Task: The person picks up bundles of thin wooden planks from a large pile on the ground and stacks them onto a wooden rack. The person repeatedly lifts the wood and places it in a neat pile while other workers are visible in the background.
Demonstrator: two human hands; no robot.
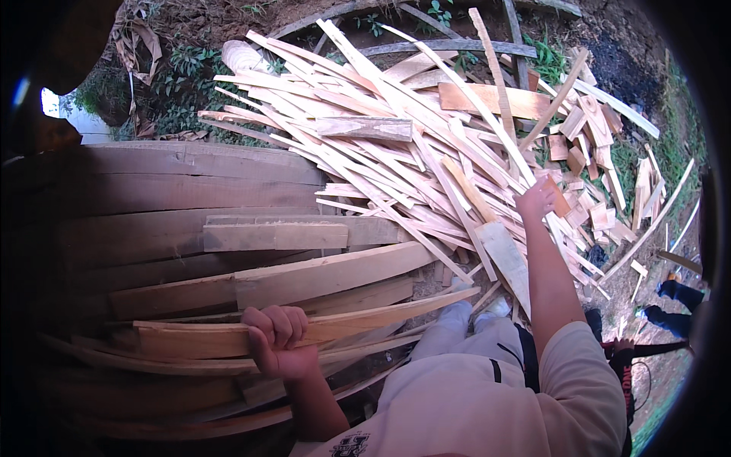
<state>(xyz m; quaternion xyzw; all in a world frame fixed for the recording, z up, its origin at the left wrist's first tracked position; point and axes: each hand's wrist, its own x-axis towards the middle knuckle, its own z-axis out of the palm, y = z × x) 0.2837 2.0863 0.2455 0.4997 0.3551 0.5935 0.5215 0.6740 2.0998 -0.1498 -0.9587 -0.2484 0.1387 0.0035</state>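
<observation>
My left hand (279, 341) is closed over the edge of a long wooden plank (365, 321), with the thumb on the near side. The plank lies lengthwise along a stack of boards. Stretched out over the heap of loose wood, my right hand (536, 199) is closed around a long pale wooden strip (476, 103). This strip slants from the top of the heap down past the hand. Beside the right fingers is a reddish-brown wood piece (558, 201); whether it is also gripped cannot be made out. A wide greyish board (502, 255) lies under the right forearm.
Stacked boards (190, 183) fill the left side. A large heap of thin strips (365, 164) spreads ahead, with short offcuts (598, 122) at its right. A short rough board (364, 128) lies on top. At the far right, another person's dark-clothed legs (674, 305) show.
</observation>
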